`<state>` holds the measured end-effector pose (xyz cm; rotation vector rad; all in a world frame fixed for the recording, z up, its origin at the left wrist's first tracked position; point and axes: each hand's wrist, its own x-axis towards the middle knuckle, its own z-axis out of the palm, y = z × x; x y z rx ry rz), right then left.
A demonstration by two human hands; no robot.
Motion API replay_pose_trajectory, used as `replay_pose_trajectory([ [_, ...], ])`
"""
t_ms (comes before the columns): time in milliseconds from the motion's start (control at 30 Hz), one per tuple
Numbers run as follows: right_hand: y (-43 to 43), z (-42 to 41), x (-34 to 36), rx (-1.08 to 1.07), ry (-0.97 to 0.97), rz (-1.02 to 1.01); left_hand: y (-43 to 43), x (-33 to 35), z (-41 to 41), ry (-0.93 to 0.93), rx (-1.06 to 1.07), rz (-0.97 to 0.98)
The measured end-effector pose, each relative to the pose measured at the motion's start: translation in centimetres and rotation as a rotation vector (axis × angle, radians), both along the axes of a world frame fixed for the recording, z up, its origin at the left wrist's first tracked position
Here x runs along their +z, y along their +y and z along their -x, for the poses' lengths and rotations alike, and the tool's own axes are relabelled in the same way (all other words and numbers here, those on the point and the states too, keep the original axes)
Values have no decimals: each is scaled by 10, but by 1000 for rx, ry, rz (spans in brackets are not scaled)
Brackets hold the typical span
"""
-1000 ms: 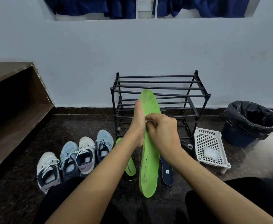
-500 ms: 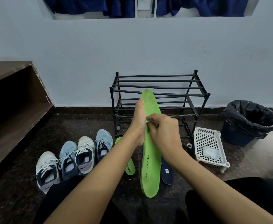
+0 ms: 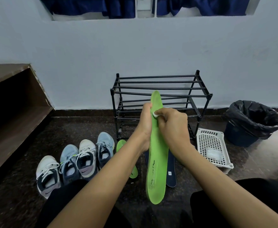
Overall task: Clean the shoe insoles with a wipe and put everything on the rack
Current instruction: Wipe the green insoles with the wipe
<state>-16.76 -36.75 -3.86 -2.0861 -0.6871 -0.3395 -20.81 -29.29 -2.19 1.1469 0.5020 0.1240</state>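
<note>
Early going, by my judgement: nothing sits on the rack (image 3: pixel 159 88) by the far wall, while shoes (image 3: pixel 85 158), a second insole (image 3: pixel 121 144) and dark insoles (image 3: pixel 171 170) lie on the floor. The left hand (image 3: pixel 144 127) holds a long, bright green insole (image 3: pixel 157 162) upright at centre in its grip. The right hand (image 3: pixel 172 127) pinches a white wipe (image 3: pixel 155 114) in its grip, against the upper part of the insole.

A home entryway — shoe rack (image 3: pixel 159 89), sneakers (image 3: pixel 75 163), lined bin (image 3: pixel 252 122).
</note>
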Motion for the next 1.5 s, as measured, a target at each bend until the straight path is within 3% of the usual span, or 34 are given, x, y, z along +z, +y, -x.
replay_pose_trajectory([
  [367, 4, 25, -12, 89, -64, 113, 16, 5, 2, -29, 151, 104],
  [733, 0, -1, 0, -18, -121, 118, 0, 3, 2, -40, 3, 68],
  [1100, 9, 20, -11, 88, -111, 118, 15, 7, 4, -22, 86, 74],
  [1500, 1, 0, 3, -29, -74, 89, 5, 0, 5, -3, -31, -9],
])
